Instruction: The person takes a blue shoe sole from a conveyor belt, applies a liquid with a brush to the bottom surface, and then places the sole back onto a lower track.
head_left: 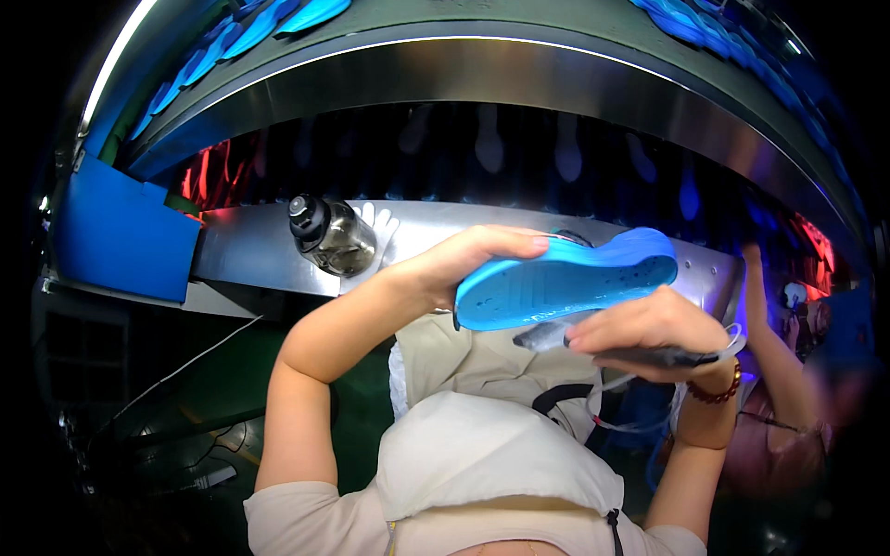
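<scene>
A bright blue shoe sole [570, 278] is tilted up in front of me, its hollow inner face and raised rim toward me. A wet shine runs along the rim's lower edge. My left hand [482, 252] grips the sole at its left end, thumb over the top rim. Below the sole, my right hand [654, 329] is closed round a dark, pen-like tool with a thin clear tube [737, 341] looping off behind the wrist. The tool's pale, blurred brush-like tip [542, 335] lies close to the rim; whether they touch I cannot tell.
A dark bottle [336, 239] and a white glove [378, 222] are on the metal ledge [250, 250]. Beyond it runs a dark opening with hanging sole shapes. Blue soles [255, 32] lie on the upper belt. Another person's arm [774, 361] reaches in at the right.
</scene>
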Demonstrator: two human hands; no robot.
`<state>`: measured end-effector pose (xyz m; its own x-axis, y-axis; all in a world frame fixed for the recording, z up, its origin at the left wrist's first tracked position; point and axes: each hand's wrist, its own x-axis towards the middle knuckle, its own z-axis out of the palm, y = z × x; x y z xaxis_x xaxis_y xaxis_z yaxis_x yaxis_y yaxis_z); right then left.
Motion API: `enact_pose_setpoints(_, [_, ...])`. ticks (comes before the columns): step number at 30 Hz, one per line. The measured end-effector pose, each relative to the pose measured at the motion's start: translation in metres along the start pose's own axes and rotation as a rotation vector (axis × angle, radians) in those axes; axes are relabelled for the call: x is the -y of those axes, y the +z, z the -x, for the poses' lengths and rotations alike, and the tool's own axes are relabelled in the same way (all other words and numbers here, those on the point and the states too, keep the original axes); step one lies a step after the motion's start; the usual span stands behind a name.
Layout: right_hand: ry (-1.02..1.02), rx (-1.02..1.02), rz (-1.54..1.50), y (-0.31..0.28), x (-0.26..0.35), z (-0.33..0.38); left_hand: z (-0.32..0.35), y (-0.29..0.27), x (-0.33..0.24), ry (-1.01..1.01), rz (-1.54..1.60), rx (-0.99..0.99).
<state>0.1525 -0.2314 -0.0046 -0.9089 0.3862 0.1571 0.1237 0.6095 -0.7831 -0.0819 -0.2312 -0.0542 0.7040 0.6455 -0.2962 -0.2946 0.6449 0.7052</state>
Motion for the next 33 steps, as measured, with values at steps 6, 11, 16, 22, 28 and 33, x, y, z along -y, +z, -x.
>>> enact_pose_setpoints(6, [0.142, 0.199, 0.152, -0.012, -0.001, 0.009, -0.003, 0.002, -0.001, -0.116, -0.237, -0.03])
enact_pose_setpoints(11, [0.065, 0.035, 0.032, -0.025, -0.027, 0.009, 0.0, -0.017, 0.01, -0.051, -0.111, -0.047])
enact_pose_setpoints(16, [0.36, 0.007, -0.093, -0.026, -0.023, 0.019, 0.002, -0.024, 0.016, 0.017, -0.091, -0.095])
enact_pose_setpoints(22, [0.403, -0.451, -0.497, 0.009, -0.049, 0.006, -0.024, -0.022, 0.034, 0.142, 0.323, -0.013])
enact_pose_setpoints(28, [0.427, -1.012, -0.261, 0.023, -0.081, 0.008, -0.031, -0.031, 0.043, 0.185, 0.433, -0.053])
enact_pose_setpoints(33, [0.224, -1.188, 0.295, 0.067, -0.097, -0.01, -0.046, -0.034, 0.056, 0.181, 0.414, -0.103])
